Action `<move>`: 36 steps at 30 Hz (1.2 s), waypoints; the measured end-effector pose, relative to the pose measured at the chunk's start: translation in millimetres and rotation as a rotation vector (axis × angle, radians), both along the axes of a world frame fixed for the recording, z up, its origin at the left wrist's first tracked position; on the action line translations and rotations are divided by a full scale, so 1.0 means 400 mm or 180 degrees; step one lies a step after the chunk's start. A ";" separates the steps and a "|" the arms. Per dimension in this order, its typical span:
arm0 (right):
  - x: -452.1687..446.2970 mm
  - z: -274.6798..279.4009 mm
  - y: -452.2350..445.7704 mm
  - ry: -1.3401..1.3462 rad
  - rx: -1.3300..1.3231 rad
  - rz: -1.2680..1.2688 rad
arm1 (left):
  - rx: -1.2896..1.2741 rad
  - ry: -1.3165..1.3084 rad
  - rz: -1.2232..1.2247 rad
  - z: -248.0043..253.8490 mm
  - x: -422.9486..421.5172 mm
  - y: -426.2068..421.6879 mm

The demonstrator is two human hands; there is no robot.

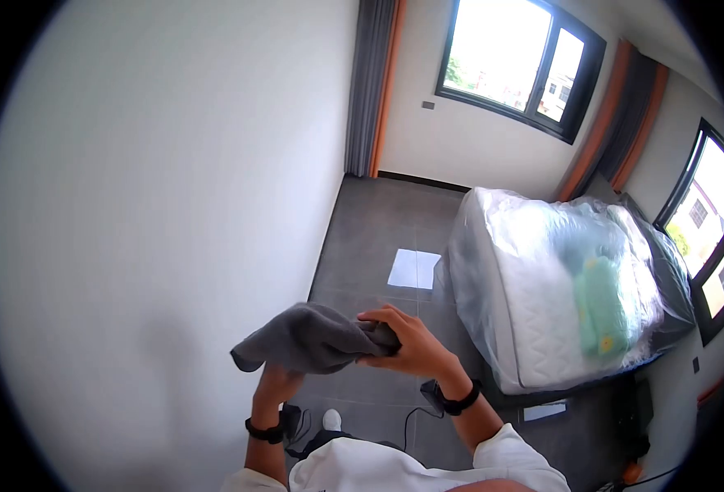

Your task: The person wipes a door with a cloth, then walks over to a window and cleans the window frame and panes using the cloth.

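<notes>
A dark grey cloth [304, 338] hangs bunched in the air in front of my body, above the tiled floor. My right hand [411, 343] is closed around its gathered right end, with fingers and thumb wrapped over the fabric. My left hand [280, 382] is raised beneath the cloth's left part and touches it from below. The cloth covers the left fingers, so their grip is hidden. A loose corner of the cloth sticks out to the left, towards the wall. Each wrist carries a black strap with a small dark box.
The white wall [157, 205] rises close on my left. To the right stands a bed [534, 328] with a plastic-wrapped mattress and a green bundle on it. Dark grey floor tiles [362, 238] run towards the curtain [366, 90] and window. Thin cables hang near my wrists.
</notes>
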State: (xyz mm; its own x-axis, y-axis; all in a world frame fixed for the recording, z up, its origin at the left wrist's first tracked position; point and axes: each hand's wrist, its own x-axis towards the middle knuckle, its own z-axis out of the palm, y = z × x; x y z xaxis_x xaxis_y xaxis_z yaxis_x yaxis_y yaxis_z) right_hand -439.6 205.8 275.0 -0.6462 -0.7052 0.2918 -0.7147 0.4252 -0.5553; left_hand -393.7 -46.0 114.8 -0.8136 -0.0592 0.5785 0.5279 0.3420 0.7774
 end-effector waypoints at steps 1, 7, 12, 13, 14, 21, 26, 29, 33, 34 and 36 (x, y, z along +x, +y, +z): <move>-0.001 -0.016 0.027 0.0010 -0.0004 -0.0056 | -0.0117 -0.0105 -0.0157 0.022 -0.038 0.031; 0.046 -0.140 0.222 -0.0919 0.0362 -0.0908 | -0.0273 -0.0305 -0.1950 0.176 -0.161 0.201; 0.068 -0.265 0.404 -0.1231 0.0023 -0.1302 | -0.0764 0.0140 -0.2679 0.144 -0.207 0.394; 0.068 -0.288 0.434 -0.1405 0.0010 -0.1299 | -0.0780 0.0029 -0.2891 0.153 -0.214 0.410; 0.042 -0.283 0.438 -0.1381 -0.0003 -0.1289 | -0.0800 0.0048 -0.2880 0.160 -0.236 0.413; -0.207 -0.121 0.352 0.1390 0.0249 -0.1542 | -0.0368 0.0879 -0.1289 0.120 -0.414 0.365; -0.337 -0.073 0.237 0.1528 0.0481 -0.2500 | -0.2023 0.0979 -0.0141 0.169 -0.562 0.286; -0.307 0.010 0.182 0.1460 0.1298 -0.2584 | -0.1753 0.0864 0.0074 0.239 -0.652 0.224; -0.314 0.049 0.138 0.1506 0.1382 -0.1662 | -0.1110 0.1352 -0.0352 0.214 -0.788 0.244; -0.349 0.058 0.143 0.1447 0.1846 -0.1868 | -0.1721 0.2011 0.0123 0.223 -0.829 0.276; -0.378 0.030 0.164 0.1277 0.1904 -0.2263 | -0.1819 0.1803 -0.0434 0.209 -0.870 0.311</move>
